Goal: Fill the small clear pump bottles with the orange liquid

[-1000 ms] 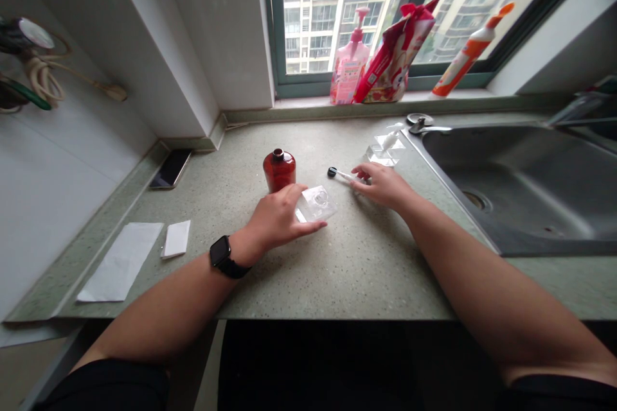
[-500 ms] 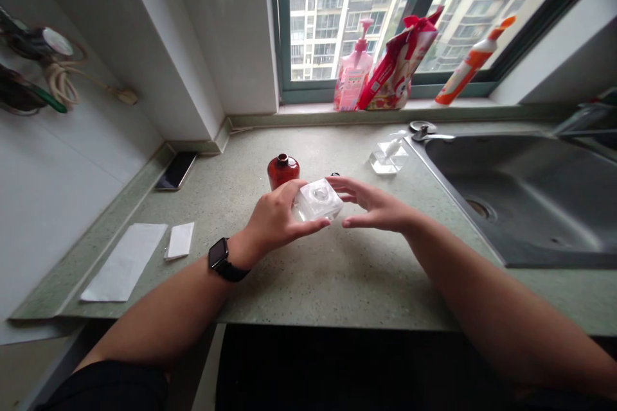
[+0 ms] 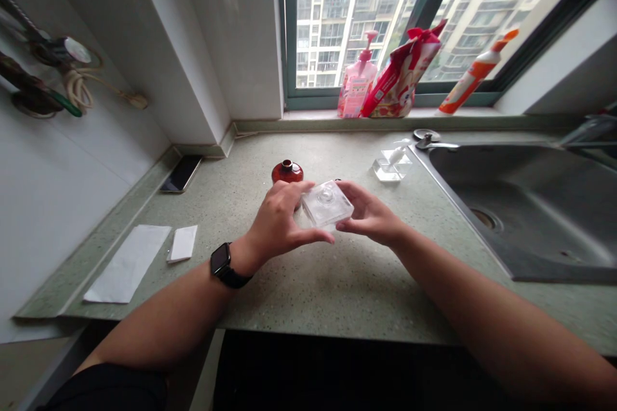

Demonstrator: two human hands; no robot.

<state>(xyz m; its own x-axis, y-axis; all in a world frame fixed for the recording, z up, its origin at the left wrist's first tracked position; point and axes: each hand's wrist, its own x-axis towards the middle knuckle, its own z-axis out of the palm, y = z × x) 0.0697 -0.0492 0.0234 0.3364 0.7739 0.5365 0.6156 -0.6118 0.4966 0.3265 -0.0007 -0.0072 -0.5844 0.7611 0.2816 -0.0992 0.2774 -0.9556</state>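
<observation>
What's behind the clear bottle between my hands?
Behind the clear bottle, to the left, a red bottle shows its top; your left hand covers its lower part. A dark object peeks above your right hand, mostly hidden.

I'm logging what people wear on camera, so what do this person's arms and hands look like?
The left hand and right hand are ungloved. A black rectangular watch circles the left wrist; the left arm has a short black sleeve.

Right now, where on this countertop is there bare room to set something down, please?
Bare countertop lies between the smartphone and the amber bottle, between the forearms toward the near edge, and between the right hand and the sink. The middle is crowded: left hand, clear square bottle, amber bottle.
</observation>
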